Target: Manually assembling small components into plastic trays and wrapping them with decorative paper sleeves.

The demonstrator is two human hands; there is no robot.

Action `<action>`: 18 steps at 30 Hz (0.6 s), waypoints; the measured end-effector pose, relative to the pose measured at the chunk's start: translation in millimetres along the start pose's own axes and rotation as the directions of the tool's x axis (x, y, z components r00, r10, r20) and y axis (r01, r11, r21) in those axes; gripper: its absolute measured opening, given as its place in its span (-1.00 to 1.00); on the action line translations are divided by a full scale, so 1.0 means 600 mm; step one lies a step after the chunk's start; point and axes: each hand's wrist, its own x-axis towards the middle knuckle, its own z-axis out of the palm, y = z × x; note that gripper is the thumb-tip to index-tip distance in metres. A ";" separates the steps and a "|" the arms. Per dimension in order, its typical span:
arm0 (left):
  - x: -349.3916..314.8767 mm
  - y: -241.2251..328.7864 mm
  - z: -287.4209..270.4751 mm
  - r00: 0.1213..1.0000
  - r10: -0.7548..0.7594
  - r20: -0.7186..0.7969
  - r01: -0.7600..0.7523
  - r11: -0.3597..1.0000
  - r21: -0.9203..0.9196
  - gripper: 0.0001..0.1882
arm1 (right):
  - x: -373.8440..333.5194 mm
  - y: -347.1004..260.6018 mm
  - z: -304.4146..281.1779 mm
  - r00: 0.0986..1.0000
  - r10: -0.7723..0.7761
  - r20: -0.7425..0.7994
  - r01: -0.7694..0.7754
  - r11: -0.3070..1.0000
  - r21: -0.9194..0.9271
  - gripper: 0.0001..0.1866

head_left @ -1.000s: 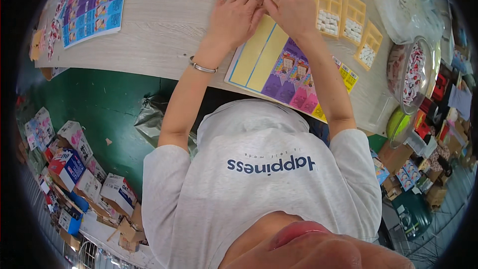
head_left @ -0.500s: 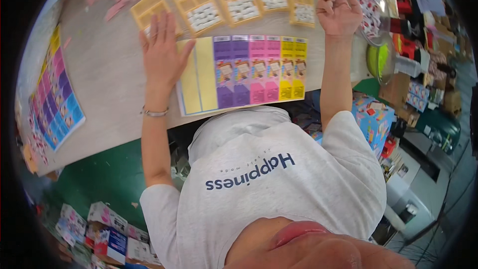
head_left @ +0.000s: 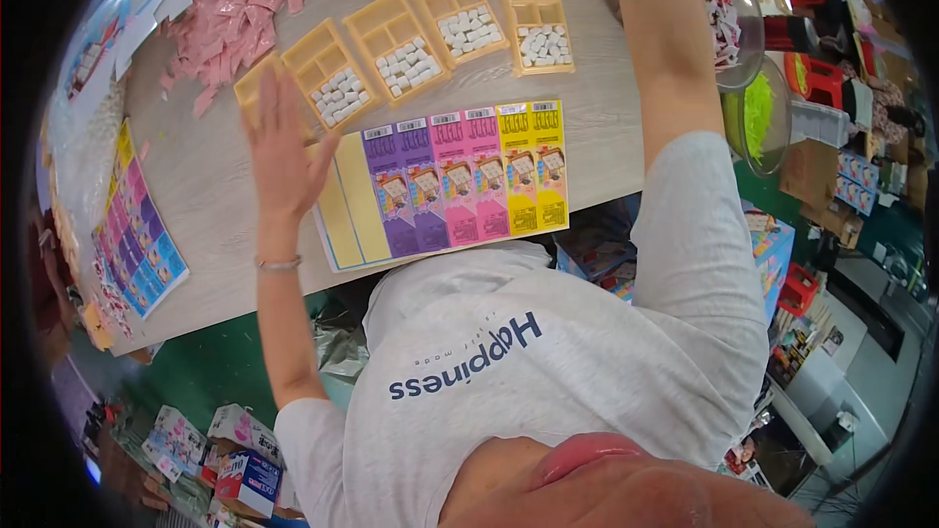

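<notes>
Five yellow trays [head_left: 383,31], two bowls [head_left: 780,124], six printed panels [head_left: 458,179] show.

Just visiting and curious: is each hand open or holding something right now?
Left hand: open, over the leftmost yellow tray.
Right hand: out of view beyond the picture's top edge, so it cannot be told.

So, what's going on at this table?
A person is sitting with small yellow trays. The left hand is spread over the leftmost tray, mostly hiding what's inside. The right arm stretches past the top edge, so I can't see the right hand. The four other trays each have small white pieces in them and spaces without any. A colourful printed sheet lies between them and the person, and pink pieces are heaped behind.
</notes>
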 end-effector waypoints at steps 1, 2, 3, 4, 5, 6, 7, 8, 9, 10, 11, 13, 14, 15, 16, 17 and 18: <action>0.027 0.031 0.006 0.996 -0.049 -0.069 0.045 0.997 -0.055 -0.07 | -0.046 -0.015 -0.028 0.978 -0.166 -0.128 0.183 0.973 0.140 -0.56; 0.050 0.064 0.019 0.998 -0.042 -0.054 0.040 0.999 -0.034 -0.08 | -0.112 -0.050 -0.080 0.913 -0.304 -0.273 0.374 0.891 0.257 -0.56; 0.075 0.098 0.036 0.999 -0.037 -0.039 0.036 0.999 -0.014 -0.09 | -0.192 -0.086 -0.149 0.917 -0.365 -0.162 0.399 0.840 0.368 -0.61; 0.122 0.150 0.063 0.997 0.020 -0.070 -0.023 0.999 -0.042 -0.10 | -0.247 -0.080 -0.238 0.947 -0.296 0.126 0.254 0.929 0.268 -0.69; 0.153 0.191 0.088 0.994 0.058 -0.093 -0.063 0.996 -0.058 -0.12 | -0.303 -0.058 -0.267 0.951 -0.285 0.122 0.248 0.936 0.248 -0.69; 0.177 0.222 0.102 0.993 0.065 -0.094 -0.071 0.995 -0.066 -0.12 | -0.362 -0.025 -0.277 0.904 -0.398 0.153 0.350 0.897 0.269 -0.73; 0.182 0.235 0.114 0.997 0.012 -0.077 -0.013 1.000 -0.019 -0.12 | -0.414 -0.009 -0.262 0.832 -0.525 0.181 0.449 0.827 0.338 -0.76; 0.190 0.242 0.124 0.998 -0.019 -0.066 0.020 1.000 0.009 -0.12 | -0.445 0.006 -0.263 0.829 -0.528 0.186 0.449 0.825 0.343 -0.76; 0.196 0.239 0.136 0.998 -0.016 -0.061 0.017 1.000 0.004 -0.12 | -0.470 0.023 -0.266 0.862 -0.403 0.307 0.281 0.884 0.373 -0.80; 0.200 0.233 0.148 0.998 0.023 -0.054 -0.022 0.999 0.028 -0.11 | -0.489 0.036 -0.264 0.862 -0.276 0.426 0.105 0.918 0.381 -0.82; 0.202 0.232 0.156 0.997 0.067 -0.046 -0.065 0.997 0.048 -0.11 | -0.509 0.051 -0.257 0.863 -0.269 0.428 0.102 0.922 0.374 -0.82; 0.193 0.224 0.162 0.992 0.124 -0.036 -0.123 0.992 0.012 -0.12 | -0.535 0.067 -0.250 0.840 -0.269 0.472 -0.032 0.843 0.537 -0.87; 0.187 0.222 0.162 0.984 0.175 -0.029 -0.176 0.984 -0.022 -0.13 | -0.539 0.069 -0.249 0.840 -0.265 0.473 -0.037 0.843 0.537 -0.87; 0.185 0.222 0.161 0.984 0.178 -0.027 -0.178 0.984 -0.020 -0.13 | -0.542 0.067 -0.247 0.856 -0.288 0.429 0.040 0.865 0.500 -0.88; 0.183 0.218 0.157 0.982 0.187 -0.016 -0.188 0.981 -0.048 -0.12 | -0.541 0.061 -0.244 0.867 -0.323 0.381 0.121 0.876 0.468 -0.88; 0.181 0.217 0.151 0.980 0.197 -0.008 -0.197 0.977 -0.075 -0.12 | -0.542 0.061 -0.245 0.867 -0.331 0.373 0.126 0.870 0.477 -0.88; 0.177 0.224 0.146 0.981 0.192 -0.015 -0.193 0.979 -0.064 -0.12 | -0.544 0.063 -0.249 0.883 -0.283 0.375 0.055 0.855 0.516 -0.88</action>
